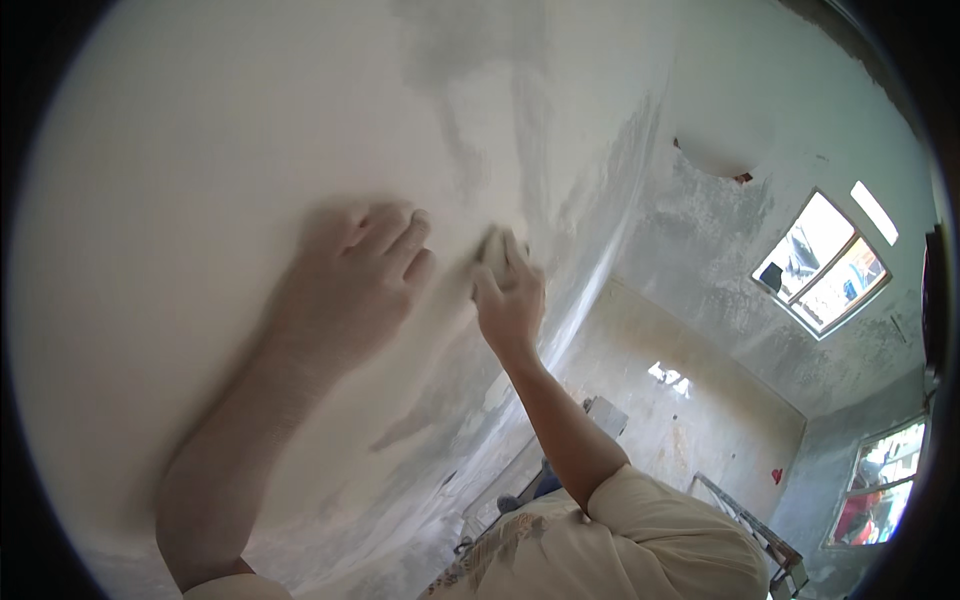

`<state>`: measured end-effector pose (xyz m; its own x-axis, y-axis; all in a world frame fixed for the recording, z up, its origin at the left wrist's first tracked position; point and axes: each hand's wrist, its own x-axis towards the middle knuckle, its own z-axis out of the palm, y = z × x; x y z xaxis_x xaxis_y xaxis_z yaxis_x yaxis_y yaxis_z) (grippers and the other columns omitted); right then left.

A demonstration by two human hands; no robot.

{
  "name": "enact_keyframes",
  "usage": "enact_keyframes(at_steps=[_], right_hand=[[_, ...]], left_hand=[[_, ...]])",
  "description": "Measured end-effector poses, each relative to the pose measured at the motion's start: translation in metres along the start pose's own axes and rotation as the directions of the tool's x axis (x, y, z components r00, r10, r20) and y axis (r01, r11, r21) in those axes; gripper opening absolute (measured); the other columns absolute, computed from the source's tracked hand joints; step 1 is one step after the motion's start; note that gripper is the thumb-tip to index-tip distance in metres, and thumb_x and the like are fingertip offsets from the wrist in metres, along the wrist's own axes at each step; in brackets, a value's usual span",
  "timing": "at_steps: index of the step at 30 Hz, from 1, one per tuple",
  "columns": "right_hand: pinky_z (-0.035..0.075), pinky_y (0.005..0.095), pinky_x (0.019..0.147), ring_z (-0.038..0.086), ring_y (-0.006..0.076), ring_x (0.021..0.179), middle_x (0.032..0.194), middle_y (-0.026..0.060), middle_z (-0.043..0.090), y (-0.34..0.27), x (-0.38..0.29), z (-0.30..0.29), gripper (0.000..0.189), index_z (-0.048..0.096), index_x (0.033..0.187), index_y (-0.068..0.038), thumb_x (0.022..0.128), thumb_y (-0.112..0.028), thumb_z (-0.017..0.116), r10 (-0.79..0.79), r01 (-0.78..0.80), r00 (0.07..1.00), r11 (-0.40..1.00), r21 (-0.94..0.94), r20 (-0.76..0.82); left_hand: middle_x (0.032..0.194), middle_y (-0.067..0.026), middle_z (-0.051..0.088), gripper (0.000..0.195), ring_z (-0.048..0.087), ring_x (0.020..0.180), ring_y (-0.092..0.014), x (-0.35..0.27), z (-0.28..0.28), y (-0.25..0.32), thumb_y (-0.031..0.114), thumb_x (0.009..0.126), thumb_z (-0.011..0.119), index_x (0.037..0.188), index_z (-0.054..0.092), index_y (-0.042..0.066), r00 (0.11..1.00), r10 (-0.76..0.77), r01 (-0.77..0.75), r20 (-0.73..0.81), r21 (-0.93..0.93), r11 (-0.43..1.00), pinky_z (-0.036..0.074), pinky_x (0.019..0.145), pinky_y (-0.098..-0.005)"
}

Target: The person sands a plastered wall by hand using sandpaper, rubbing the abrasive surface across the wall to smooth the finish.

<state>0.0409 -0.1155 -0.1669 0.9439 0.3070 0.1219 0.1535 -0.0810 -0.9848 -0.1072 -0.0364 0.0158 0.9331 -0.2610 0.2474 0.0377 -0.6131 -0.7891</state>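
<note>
A plastered wall (187, 150) with grey, uneven patches fills the left and middle of the view. Against it, my left hand (352, 277) rests blurred, fingers bent and partly apart; nothing shows in it, though its palm side is hidden. Farther right, my right hand (514, 300) grips a small pale block (493, 251), perhaps a sanding block, flat on the wall. Its thumb and fingers lie along the block's sides, and its far side is partly hidden.
Another patchy grey surface (705, 225) has a window (821, 262) and a round pale fitting or cover (720, 146). A second window (877, 484) is at lower right. Below, a metal frame (750, 517) stands beyond my shirt, and a pale box (606, 416) lies past my right forearm.
</note>
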Motion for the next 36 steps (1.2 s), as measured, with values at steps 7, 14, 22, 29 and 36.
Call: enact_keyframes(at_steps=[7, 14, 22, 29, 36], right_hand=[[0.062, 0.0452, 0.088, 0.073, 0.0405, 0.104, 0.138, 0.0203, 0.056, -0.017, 0.013, -0.018, 0.068, 0.064, 0.155, -0.02, 0.089, -0.029, 0.08, -0.429, 0.43, 0.903, 0.901, -0.061, 0.026], [0.059, 0.0459, 0.091, 0.07, 0.0343, 0.096, 0.132, 0.0208, 0.056, 0.108, 0.026, -0.001, 0.07, 0.06, 0.158, -0.015, 0.092, -0.03, 0.076, 0.114, -0.127, 0.986, 0.987, 0.103, 0.121], [0.062, 0.0458, 0.083, 0.072, 0.0358, 0.095, 0.129, 0.0214, 0.056, 0.004, 0.018, -0.012, 0.078, 0.059, 0.159, -0.016, 0.085, -0.023, 0.079, -0.407, 0.405, 0.912, 0.913, 0.058, 0.043], [0.063, 0.0407, 0.088, 0.074, 0.0323, 0.099, 0.136, 0.0207, 0.058, 0.146, 0.033, 0.004, 0.081, 0.05, 0.165, -0.008, 0.089, -0.011, 0.077, -0.054, 0.011, 0.993, 0.925, 0.38, 0.102], [0.061, 0.033, 0.08, 0.067, 0.0167, 0.088, 0.125, 0.0143, 0.066, 0.092, 0.032, -0.046, 0.083, 0.037, 0.169, 0.0, 0.092, -0.007, 0.066, -0.175, -0.287, 0.853, 0.631, 0.721, 0.493]], left_hand=[[0.139, -0.0059, 0.066, 0.021, 0.054, 0.137, -0.022, 0.017, 0.001, -0.001, 0.02, 0.086, 0.078, 0.104, 0.073, 0.009, 0.998, -0.011, 0.02, 0.059, -0.166, 0.986, 0.042, 0.112, -0.0494], [0.134, -0.0071, 0.067, 0.021, 0.055, 0.134, -0.025, 0.05, 0.001, -0.012, 0.018, 0.088, 0.076, 0.107, 0.073, 0.009, 0.977, 0.133, -0.115, 0.167, -0.111, 0.987, 0.041, 0.112, -0.0493], [0.136, -0.0101, 0.066, 0.021, 0.058, 0.134, -0.028, 0.052, -0.005, -0.015, 0.016, 0.09, 0.075, 0.109, 0.072, 0.007, 0.995, -0.062, 0.071, 0.074, -0.122, 0.99, 0.039, 0.114, -0.0523], [0.134, -0.0108, 0.064, 0.026, 0.057, 0.132, -0.029, 0.044, 0.01, -0.003, 0.016, 0.087, 0.076, 0.111, 0.071, 0.008, 0.992, 0.055, -0.05, 0.11, -0.048, 0.998, 0.04, 0.112, -0.0531], [0.136, -0.0074, 0.065, 0.042, 0.06, 0.128, -0.026, 0.028, 0.02, 0.026, 0.02, 0.085, 0.08, 0.125, 0.071, 0.01, 0.972, 0.141, -0.095, 0.189, -0.23, 0.969, 0.044, 0.109, -0.0476]])
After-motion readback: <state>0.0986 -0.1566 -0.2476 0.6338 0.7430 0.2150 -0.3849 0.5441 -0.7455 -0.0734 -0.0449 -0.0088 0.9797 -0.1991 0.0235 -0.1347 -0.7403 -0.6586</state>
